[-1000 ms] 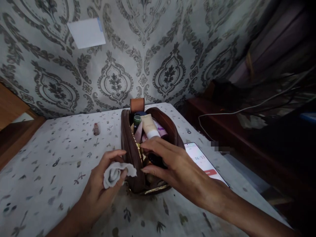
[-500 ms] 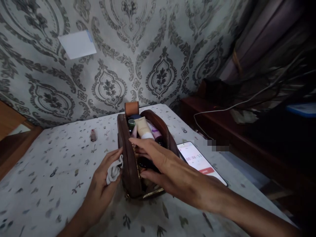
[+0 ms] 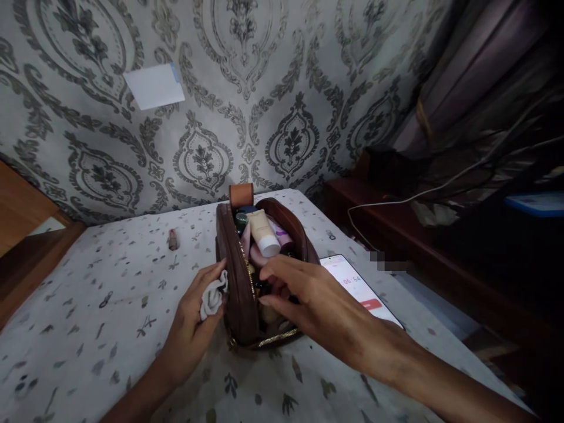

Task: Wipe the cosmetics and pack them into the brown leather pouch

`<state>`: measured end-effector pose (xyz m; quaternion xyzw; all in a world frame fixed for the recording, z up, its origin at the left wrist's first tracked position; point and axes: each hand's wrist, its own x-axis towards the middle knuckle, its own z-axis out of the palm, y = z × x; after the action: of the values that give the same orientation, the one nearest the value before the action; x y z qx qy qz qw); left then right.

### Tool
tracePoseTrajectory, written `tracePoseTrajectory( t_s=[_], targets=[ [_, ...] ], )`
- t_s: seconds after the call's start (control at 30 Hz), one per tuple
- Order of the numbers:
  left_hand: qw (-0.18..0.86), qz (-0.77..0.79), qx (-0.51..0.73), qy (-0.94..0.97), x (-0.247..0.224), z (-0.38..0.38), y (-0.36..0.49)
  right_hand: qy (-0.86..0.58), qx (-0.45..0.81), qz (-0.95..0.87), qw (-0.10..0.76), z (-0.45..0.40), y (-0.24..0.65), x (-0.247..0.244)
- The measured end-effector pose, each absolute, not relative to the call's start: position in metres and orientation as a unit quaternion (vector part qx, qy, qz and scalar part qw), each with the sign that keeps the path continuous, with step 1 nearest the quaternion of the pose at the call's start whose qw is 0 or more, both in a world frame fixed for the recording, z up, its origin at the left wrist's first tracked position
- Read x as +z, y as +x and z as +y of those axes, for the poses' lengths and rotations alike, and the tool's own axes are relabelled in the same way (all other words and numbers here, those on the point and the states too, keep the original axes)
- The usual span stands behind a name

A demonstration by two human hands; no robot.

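Observation:
An open brown bag (image 3: pixel 238 294) with a gold zipper stands on the patterned table cover. Inside it lie a cream tube (image 3: pixel 262 229) with a white cap, a green-topped item (image 3: pixel 241 220) and a purple tube (image 3: pixel 281 236). My left hand (image 3: pixel 191 317) is closed round a crumpled grey-white cloth (image 3: pixel 214 298) and presses against the bag's left side. Over the bag's opening, my right hand (image 3: pixel 304 294) reaches in with thumb and fingers curved and apart; dark items lie below the fingertips, and nothing is visible between them.
A phone (image 3: pixel 359 288) showing a timer lies right of the bag, partly behind my right arm. A small lipstick-like item (image 3: pixel 173 239) is on the table cover (image 3: pixel 132 264) at left. A white cable (image 3: pixel 396 202) runs over the dark red furniture at right.
My right hand has drawn back slightly toward the near end of the bag, and its fingers are more curled. The view has shifted a little. My left hand still has the cloth.

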<state>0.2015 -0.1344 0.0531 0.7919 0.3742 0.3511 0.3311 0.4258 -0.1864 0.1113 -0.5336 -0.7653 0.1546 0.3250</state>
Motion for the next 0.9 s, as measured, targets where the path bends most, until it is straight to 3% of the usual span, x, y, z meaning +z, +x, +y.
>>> tracePoseTrajectory(
  t_s=[0.23,0.4,0.6,0.77,0.9],
  targets=[
    [0.334,0.395,0.340,0.785,0.058,-0.137,0.199,-0.549,0.187,-0.741,0.339,-0.194,0.424,0.110],
    [0.327,0.448,0.312,0.772,0.048,-0.127,0.184,-0.529,0.142,-0.747,0.377,-0.205,0.426,0.111],
    [0.115,0.617,0.250,0.738,0.032,-0.048,0.141,-0.505,0.076,-0.727,0.459,-0.231,0.421,0.113],
    [0.069,0.673,0.215,0.705,0.029,0.011,0.130,-0.458,0.114,-0.738,0.482,-0.262,0.410,0.099],
    [0.082,0.697,0.179,0.690,0.023,0.028,0.142,-0.454,0.170,-0.760,0.432,-0.281,0.398,0.083]
  ],
)
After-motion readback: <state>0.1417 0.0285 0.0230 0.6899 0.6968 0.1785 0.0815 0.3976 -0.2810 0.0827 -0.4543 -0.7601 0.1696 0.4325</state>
